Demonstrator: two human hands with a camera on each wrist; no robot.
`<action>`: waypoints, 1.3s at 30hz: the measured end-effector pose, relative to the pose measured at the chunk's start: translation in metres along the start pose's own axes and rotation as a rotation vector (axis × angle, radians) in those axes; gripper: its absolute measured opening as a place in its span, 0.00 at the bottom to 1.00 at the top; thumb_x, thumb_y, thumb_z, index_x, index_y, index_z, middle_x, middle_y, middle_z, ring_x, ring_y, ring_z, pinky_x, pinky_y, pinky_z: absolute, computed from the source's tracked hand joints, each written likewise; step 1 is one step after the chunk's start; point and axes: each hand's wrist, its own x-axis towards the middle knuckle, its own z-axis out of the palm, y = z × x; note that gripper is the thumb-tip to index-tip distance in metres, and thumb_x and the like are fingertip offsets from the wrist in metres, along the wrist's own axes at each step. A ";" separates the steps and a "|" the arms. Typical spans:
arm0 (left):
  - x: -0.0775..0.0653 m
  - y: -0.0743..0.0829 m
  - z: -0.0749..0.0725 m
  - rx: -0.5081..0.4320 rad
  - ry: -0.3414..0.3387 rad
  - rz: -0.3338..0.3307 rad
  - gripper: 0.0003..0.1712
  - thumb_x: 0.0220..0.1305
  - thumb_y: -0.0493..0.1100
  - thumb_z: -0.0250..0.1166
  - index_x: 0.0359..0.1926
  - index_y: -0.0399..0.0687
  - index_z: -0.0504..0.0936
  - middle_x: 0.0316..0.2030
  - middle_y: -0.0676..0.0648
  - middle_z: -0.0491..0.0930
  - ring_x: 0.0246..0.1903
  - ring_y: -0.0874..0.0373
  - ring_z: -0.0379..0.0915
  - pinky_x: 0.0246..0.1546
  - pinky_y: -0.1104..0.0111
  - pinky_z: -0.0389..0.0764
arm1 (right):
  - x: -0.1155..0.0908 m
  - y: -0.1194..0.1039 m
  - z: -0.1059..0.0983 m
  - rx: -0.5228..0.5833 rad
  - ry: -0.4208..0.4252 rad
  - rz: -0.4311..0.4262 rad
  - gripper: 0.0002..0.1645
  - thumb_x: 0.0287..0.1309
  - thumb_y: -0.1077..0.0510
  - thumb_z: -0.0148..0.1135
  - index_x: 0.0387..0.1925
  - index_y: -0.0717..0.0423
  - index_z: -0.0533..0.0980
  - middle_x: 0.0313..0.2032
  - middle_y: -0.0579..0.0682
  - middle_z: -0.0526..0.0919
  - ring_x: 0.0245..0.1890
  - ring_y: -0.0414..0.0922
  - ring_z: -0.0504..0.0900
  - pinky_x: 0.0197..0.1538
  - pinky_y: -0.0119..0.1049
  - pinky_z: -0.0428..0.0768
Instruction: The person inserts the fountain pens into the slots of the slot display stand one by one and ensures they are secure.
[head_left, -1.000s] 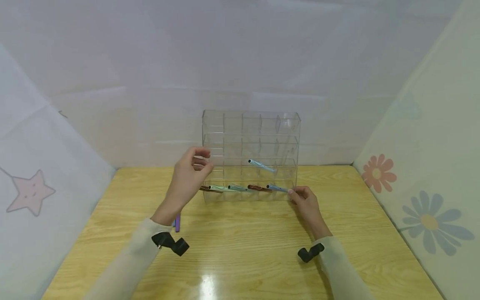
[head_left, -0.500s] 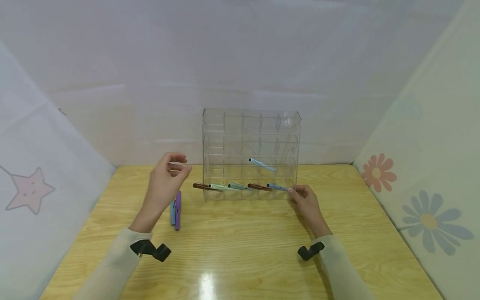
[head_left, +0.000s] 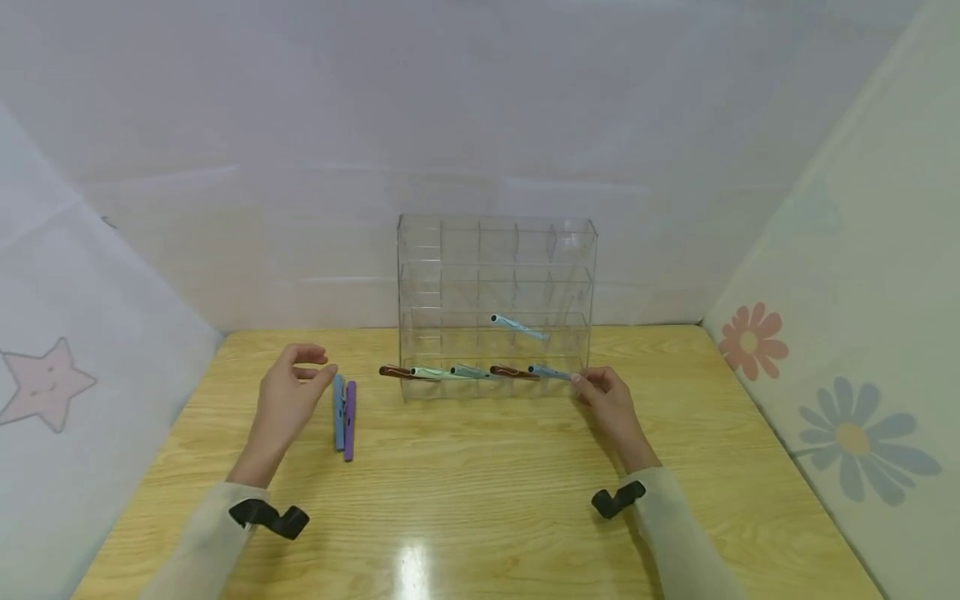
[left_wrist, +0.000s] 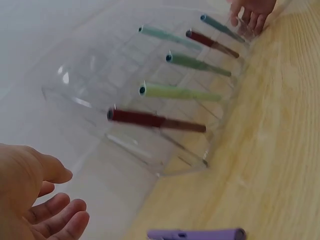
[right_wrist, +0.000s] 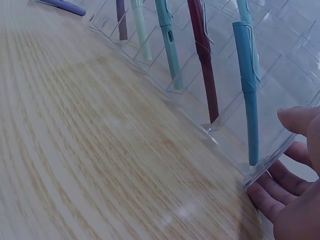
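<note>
A clear divided pen rack (head_left: 495, 268) stands on the table. My right hand (head_left: 613, 408) grips its lower right corner, thumb in front and fingers round the edge. Along its bottom row lean a dark red pen (head_left: 393, 371), a pale green pen (left_wrist: 175, 92), a grey-green pen (head_left: 467, 371), another dark red pen (right_wrist: 204, 55) and a blue pen (right_wrist: 248, 90). One row up rests a light blue pen (head_left: 517, 326). My left hand (head_left: 288, 396) holds nothing, its fingers loosely bent, close to a blue pen (head_left: 339, 417) and a purple pen (head_left: 350, 425) lying side by side.
The wooden table (head_left: 450, 492) reaches to a white cloth backdrop (head_left: 300, 208) behind the rack. Cloth sides with printed flowers (head_left: 855, 437) and a star (head_left: 48, 385) flank it. Each wrist wears a black camera mount (head_left: 268, 517).
My left hand has drawn away from the rack's left side, moving left and down to beside the two loose pens, which it now leaves uncovered. My right hand stays at the rack's corner.
</note>
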 end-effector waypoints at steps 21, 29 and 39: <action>0.008 -0.068 0.011 0.000 -0.150 -0.180 0.29 0.78 0.47 0.63 0.68 0.32 0.71 0.61 0.30 0.77 0.43 0.53 0.85 0.37 0.72 0.85 | -0.009 -0.019 0.001 0.032 -0.008 0.067 0.22 0.78 0.52 0.61 0.62 0.62 0.73 0.57 0.53 0.82 0.66 0.59 0.78 0.69 0.50 0.80; 0.013 -0.067 0.017 0.087 -0.169 -0.190 0.27 0.78 0.47 0.63 0.66 0.30 0.73 0.58 0.29 0.81 0.46 0.44 0.86 0.37 0.69 0.82 | -0.003 -0.002 0.003 0.020 0.026 0.029 0.25 0.77 0.46 0.64 0.62 0.58 0.73 0.57 0.49 0.82 0.61 0.51 0.80 0.62 0.37 0.83; 0.022 -0.064 0.020 0.139 -0.170 -0.217 0.27 0.77 0.48 0.64 0.64 0.31 0.75 0.53 0.31 0.84 0.37 0.53 0.85 0.34 0.68 0.79 | -0.003 0.000 0.004 0.030 0.026 0.008 0.24 0.76 0.46 0.64 0.60 0.59 0.74 0.55 0.49 0.83 0.58 0.49 0.81 0.59 0.34 0.83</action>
